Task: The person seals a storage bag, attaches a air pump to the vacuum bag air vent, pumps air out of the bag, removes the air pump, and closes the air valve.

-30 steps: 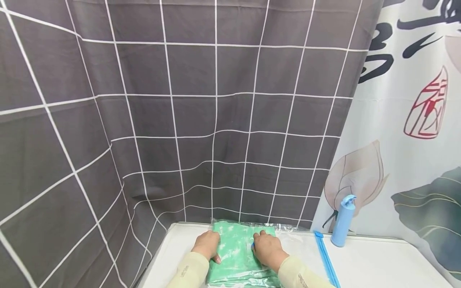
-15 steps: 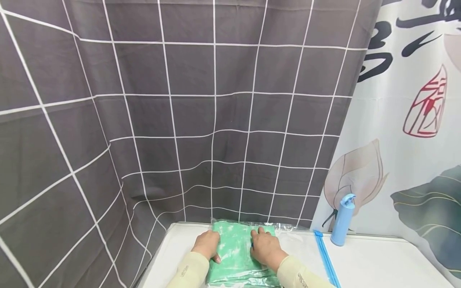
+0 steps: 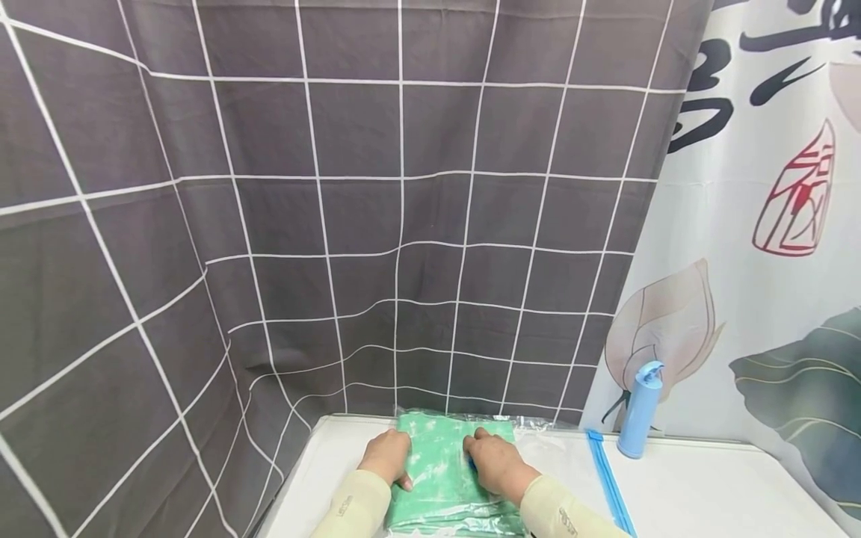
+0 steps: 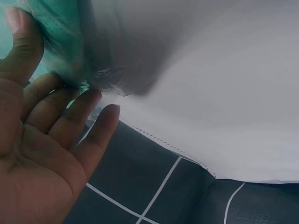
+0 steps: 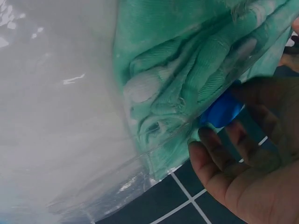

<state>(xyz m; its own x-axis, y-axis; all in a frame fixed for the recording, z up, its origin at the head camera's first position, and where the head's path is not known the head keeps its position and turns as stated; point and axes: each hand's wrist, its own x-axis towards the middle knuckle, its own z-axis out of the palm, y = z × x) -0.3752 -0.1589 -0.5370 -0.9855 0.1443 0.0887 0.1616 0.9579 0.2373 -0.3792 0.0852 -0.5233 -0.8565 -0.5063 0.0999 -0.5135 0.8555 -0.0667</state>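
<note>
A clear plastic storage bag (image 3: 554, 456) with a folded green and white cloth (image 3: 433, 471) inside lies on the white table. My right hand (image 3: 496, 462) is over the cloth's right half, its thumb and fingers curled round a round blue valve cap (image 5: 222, 111) on the bag. My left hand (image 3: 389, 459) rests at the left edge of the bag, thumb on top of the plastic and loosely spread fingers along its side. In the left wrist view, the fingertips (image 4: 112, 112) reach just past the crinkled plastic edge.
The bag's blue zip strip (image 3: 608, 482) runs along its right end. Beyond it stands a light blue cylinder (image 3: 640, 415) with a hooked top. A dark grey curtain (image 3: 430, 224) with white grid lines hangs behind the table (image 3: 726, 486), beside a white patterned curtain.
The right hand's fingers have drawn in and the hand has turned slightly at the blue valve cap. The left hand and the bag stay in place.
</note>
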